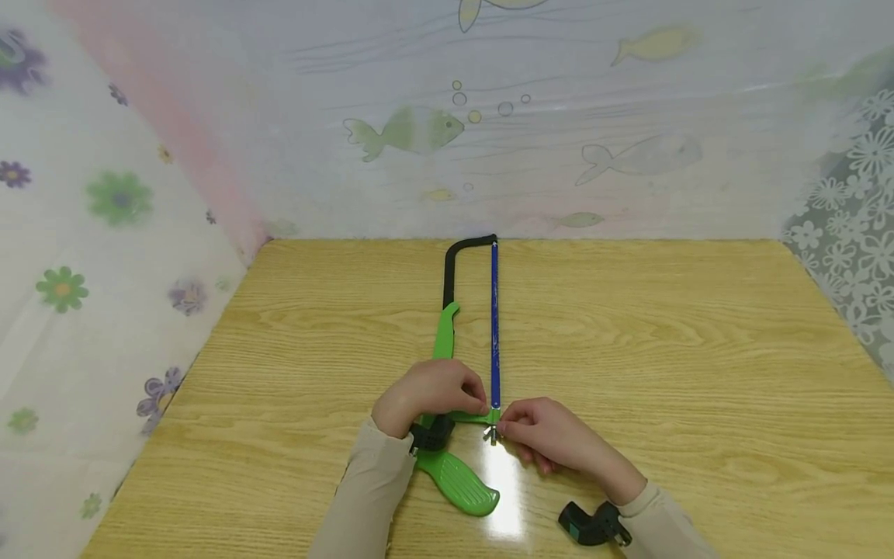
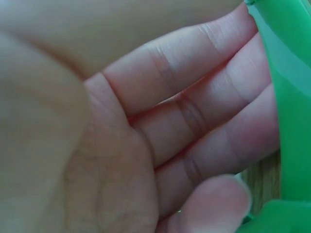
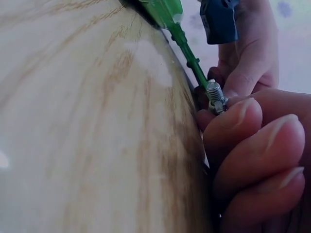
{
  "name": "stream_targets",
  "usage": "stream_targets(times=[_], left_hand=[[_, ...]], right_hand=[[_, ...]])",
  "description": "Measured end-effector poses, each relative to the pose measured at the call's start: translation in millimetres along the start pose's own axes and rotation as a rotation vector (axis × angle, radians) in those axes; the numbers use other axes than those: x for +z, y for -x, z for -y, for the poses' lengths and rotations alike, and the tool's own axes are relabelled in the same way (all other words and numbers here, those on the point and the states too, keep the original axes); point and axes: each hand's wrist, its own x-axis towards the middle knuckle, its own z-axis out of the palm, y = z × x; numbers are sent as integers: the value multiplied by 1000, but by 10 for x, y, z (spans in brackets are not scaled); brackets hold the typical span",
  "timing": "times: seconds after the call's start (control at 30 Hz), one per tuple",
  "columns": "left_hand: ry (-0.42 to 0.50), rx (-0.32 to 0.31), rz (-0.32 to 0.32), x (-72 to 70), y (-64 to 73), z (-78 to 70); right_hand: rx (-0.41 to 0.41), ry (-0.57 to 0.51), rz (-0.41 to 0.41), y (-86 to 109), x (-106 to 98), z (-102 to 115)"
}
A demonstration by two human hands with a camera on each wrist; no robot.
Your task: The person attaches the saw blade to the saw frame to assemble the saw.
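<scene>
A hacksaw lies flat on the table, with a green handle (image 1: 461,485), a black front frame (image 1: 449,272) and a blue blade (image 1: 495,326). My left hand (image 1: 434,392) reaches over the green frame and holds its lower arm near the blade's end; in the left wrist view its fingertips meet the green frame (image 2: 294,141). My right hand (image 1: 555,436) pinches at the metal wing nut (image 1: 493,436) below the blade, thumb and forefinger close together. The right wrist view shows the threaded bolt end (image 3: 215,92) beside those fingertips, which partly hide the nut.
The wood-grain table (image 1: 663,334) extends around the saw. A patterned sheet with fish (image 1: 422,130) stands along its back edge, and flowered sheets flank both sides. Black wrist-worn devices (image 1: 594,524) sit by the sleeves.
</scene>
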Motion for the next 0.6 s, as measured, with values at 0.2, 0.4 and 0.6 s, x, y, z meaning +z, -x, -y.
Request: stream_targets(times=[0.2,0.4,0.6], left_hand=[[0,-1,1,-6,-7,5],[8,1,1,9,-2,13],[14,-2,4,11,4,4]], right_hand=[[-1,3,-9,-40,-2,-76],[7,4,-24,-41,16,-102],[-1,-2,-25,-37,20,-113]])
